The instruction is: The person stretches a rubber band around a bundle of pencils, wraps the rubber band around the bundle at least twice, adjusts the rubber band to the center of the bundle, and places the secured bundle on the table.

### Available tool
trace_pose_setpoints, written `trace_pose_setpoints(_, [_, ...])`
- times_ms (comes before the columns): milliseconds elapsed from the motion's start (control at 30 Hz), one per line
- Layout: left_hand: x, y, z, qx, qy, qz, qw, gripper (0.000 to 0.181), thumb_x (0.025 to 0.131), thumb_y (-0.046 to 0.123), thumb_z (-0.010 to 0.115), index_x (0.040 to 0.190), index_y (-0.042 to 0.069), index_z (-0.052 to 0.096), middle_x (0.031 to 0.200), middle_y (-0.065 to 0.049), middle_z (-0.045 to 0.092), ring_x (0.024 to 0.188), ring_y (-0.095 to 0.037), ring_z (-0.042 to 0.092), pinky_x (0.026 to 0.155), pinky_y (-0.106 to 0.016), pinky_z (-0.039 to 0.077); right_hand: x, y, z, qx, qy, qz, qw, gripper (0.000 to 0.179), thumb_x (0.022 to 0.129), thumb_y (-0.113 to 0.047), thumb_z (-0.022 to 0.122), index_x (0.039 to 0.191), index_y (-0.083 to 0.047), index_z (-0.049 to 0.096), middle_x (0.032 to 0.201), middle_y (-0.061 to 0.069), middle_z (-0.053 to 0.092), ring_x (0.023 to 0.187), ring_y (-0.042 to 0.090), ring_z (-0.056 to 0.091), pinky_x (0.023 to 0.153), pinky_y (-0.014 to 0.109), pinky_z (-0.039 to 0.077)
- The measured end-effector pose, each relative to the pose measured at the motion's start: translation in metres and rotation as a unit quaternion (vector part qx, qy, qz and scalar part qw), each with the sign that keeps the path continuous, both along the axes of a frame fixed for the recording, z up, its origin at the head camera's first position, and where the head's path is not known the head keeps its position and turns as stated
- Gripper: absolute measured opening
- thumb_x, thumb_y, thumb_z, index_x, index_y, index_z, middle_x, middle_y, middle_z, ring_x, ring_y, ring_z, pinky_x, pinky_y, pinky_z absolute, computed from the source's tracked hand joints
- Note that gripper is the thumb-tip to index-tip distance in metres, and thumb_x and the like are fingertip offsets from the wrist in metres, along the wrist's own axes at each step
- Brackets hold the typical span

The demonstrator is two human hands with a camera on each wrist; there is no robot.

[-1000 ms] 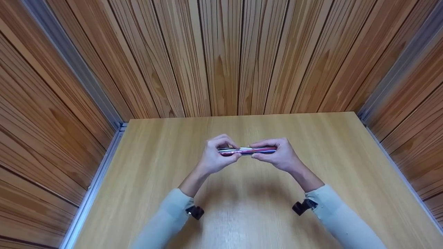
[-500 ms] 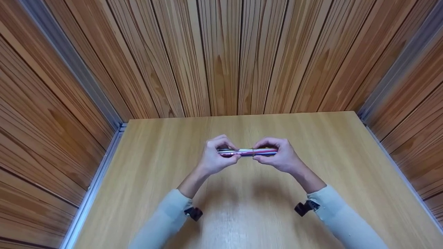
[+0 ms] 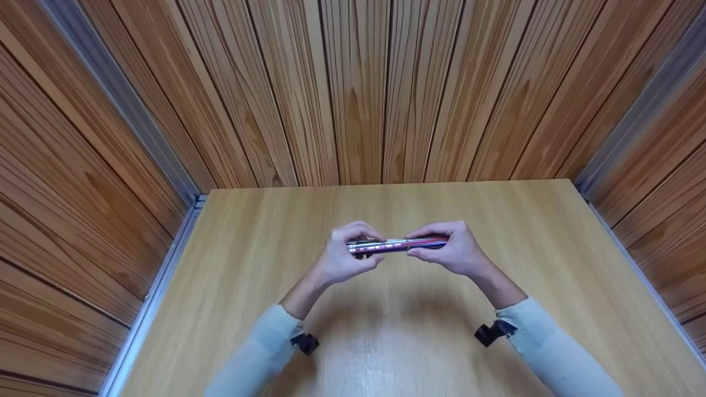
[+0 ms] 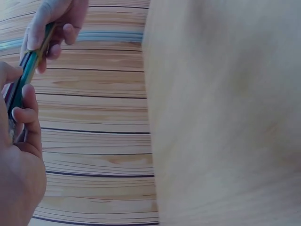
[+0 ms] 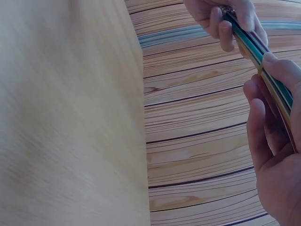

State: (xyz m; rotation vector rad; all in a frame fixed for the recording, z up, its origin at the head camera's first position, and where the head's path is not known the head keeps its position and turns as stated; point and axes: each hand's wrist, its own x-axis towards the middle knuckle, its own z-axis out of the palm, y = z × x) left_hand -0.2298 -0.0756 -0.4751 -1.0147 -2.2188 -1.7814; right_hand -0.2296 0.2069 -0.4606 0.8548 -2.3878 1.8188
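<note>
A bundle of slim coloured pencils [image 3: 394, 246] lies level between both hands, held up over the table. Green, yellow, red and purple barrels show along it, and a thin rubber band [image 5: 260, 69] circles it near its middle. My left hand [image 3: 343, 262] pinches the left part between thumb and fingers. On the other side, my right hand [image 3: 461, 251] grips the right part, its thumb and fingertips right by the band. The palms hide both ends of the bundle in part.
The wooden table [image 3: 386, 342] spreads below the hands, which cast shadows on it. Wood-plank walls [image 3: 353, 94] rise at the back and both sides, with grey metal rails [image 3: 165, 264] along the corners and side edges. Small black cameras [image 3: 306, 343] sit at both sleeve cuffs.
The right hand has shifted slightly right, showing more of the bundle between the hands. The left thumb has slid down a little, and the bundle has turned so a pink-dotted purple barrel shows.
</note>
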Motion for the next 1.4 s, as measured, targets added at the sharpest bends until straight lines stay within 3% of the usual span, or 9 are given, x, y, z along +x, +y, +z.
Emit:
trace_pose_setpoints(167, [0.000,0.001,-0.004,0.013,-0.007,0.003,0.9999,0.022,0.090,-0.004,0.085,0.111,-0.001,0.077,0.108,-0.022,0.076,0.093,-0.009,0.068,0.082,-0.022,0.057,0.000,0.005,-0.003,-0.005,0.029,0.012,0.9995,0.029,0.088,0.009,0.089,0.117,0.006,0.083,0.111,-0.012,0.082,0.095,0.006,0.077,0.082,0.022,0.066])
trace_pose_setpoints(300, [0.000,0.002,-0.003,0.037,-0.016,0.011,0.9991,0.021,0.088,-0.007,0.081,0.108,-0.003,0.074,0.102,-0.024,0.073,0.086,-0.008,0.064,0.076,-0.020,0.053,-0.002,0.005,-0.002,-0.011,0.088,0.040,0.9953,0.030,0.087,0.014,0.087,0.114,0.002,0.083,0.116,0.006,0.075,0.106,0.008,0.073,0.089,0.022,0.067])
trace_pose_setpoints(400, [0.000,0.003,-0.004,0.046,-0.020,0.015,0.9986,0.020,0.087,-0.008,0.079,0.106,-0.004,0.073,0.099,-0.025,0.072,0.083,-0.007,0.063,0.072,-0.020,0.052,-0.004,0.003,-0.002,-0.013,0.138,0.064,0.9884,0.031,0.086,0.018,0.085,0.111,0.000,0.084,0.110,0.018,0.073,0.102,0.007,0.073,0.087,0.022,0.067])
trace_pose_setpoints(567, [0.001,0.007,-0.004,0.049,-0.020,0.016,0.9985,0.019,0.087,-0.006,0.079,0.105,-0.004,0.071,0.100,-0.025,0.070,0.084,-0.007,0.062,0.073,-0.020,0.052,-0.006,-0.001,-0.004,-0.025,0.184,0.069,0.9803,0.031,0.084,0.020,0.084,0.108,0.000,0.085,0.104,0.023,0.077,0.097,0.006,0.076,0.083,0.021,0.067])
trace_pose_setpoints(800, [0.003,0.013,-0.006,0.055,-0.032,0.007,0.9980,0.019,0.086,-0.008,0.078,0.103,-0.005,0.069,0.102,-0.024,0.069,0.086,-0.008,0.063,0.075,-0.021,0.054,-0.005,-0.006,-0.009,-0.049,0.180,0.083,0.9790,0.031,0.083,0.021,0.085,0.110,0.005,0.085,0.102,0.027,0.083,0.097,0.003,0.080,0.080,0.019,0.066])
trace_pose_setpoints(967, [0.002,0.015,-0.010,0.042,-0.015,0.011,0.9989,0.019,0.087,-0.007,0.079,0.103,-0.004,0.070,0.102,-0.022,0.070,0.085,-0.007,0.063,0.075,-0.020,0.054,-0.008,-0.006,-0.009,-0.046,0.201,0.095,0.9739,0.033,0.082,0.022,0.086,0.113,0.008,0.085,0.103,0.031,0.083,0.102,-0.001,0.081,0.079,0.017,0.065])
trace_pose_setpoints(1100, [0.000,0.015,-0.010,0.046,-0.023,0.009,0.9986,0.019,0.088,-0.007,0.080,0.104,-0.005,0.071,0.103,-0.024,0.071,0.086,-0.008,0.064,0.076,-0.020,0.054,-0.008,-0.003,-0.006,-0.015,0.198,0.077,0.9770,0.034,0.083,0.017,0.089,0.115,0.006,0.085,0.103,0.027,0.085,0.094,0.002,0.080,0.076,0.016,0.063])
trace_pose_setpoints(1267, [-0.001,0.014,-0.007,0.068,-0.029,0.016,0.9972,0.018,0.088,-0.007,0.081,0.103,-0.006,0.071,0.101,-0.026,0.070,0.086,-0.007,0.064,0.075,-0.020,0.054,-0.002,0.001,0.006,0.050,0.141,0.033,0.9882,0.032,0.085,0.005,0.094,0.114,0.000,0.082,0.103,0.018,0.085,0.084,0.005,0.074,0.074,0.017,0.063])
trace_pose_setpoints(1400, [0.001,0.016,-0.005,0.067,-0.016,0.016,0.9975,0.019,0.086,-0.007,0.082,0.102,-0.006,0.071,0.101,-0.026,0.070,0.085,-0.007,0.063,0.074,-0.020,0.053,0.001,0.001,0.013,0.071,0.127,0.026,0.9890,0.027,0.086,0.003,0.094,0.109,-0.003,0.082,0.100,0.015,0.084,0.080,0.007,0.072,0.073,0.019,0.063])
